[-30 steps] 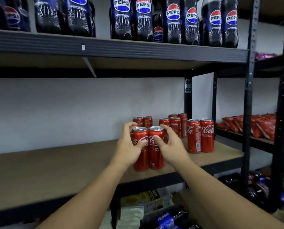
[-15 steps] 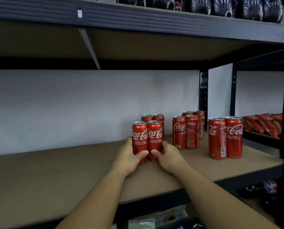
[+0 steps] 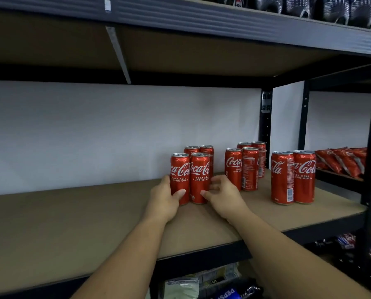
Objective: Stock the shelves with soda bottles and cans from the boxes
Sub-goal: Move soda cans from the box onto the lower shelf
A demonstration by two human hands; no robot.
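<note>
Nearest, below the shelf (image 3: 72,212), a Pepsi bottle (image 3: 227,294) lies on its side among packaging. Both forearms reach over the board's front edge to two cans that stand upright and touch side by side, about mid-depth on the shelf. The left hand (image 3: 164,198) wraps the left can (image 3: 180,175) low down, with the thumb (image 3: 179,193) across its front and the other fingers hidden round its far side. The right hand (image 3: 224,196) sits at the right can (image 3: 200,175) with its thumb tip on the lower front. Its fingers (image 3: 217,182) are loosely curled and spread, tips at the can's right edge; whether they press it cannot be told. Each can lies straight ahead of its hand, long axis vertical and base flat on the board, so a push would likely run toward the wall, while drawing the hands back would call for a level pull so the slim cans do not tip. They are glossy red with white script facing out and silver tops. Just behind stands a back pair (image 3: 206,151); further right are four more cans (image 3: 233,167) and a front pair (image 3: 293,178). Above, upper bottles (image 3: 339,9) line the top shelf
</note>
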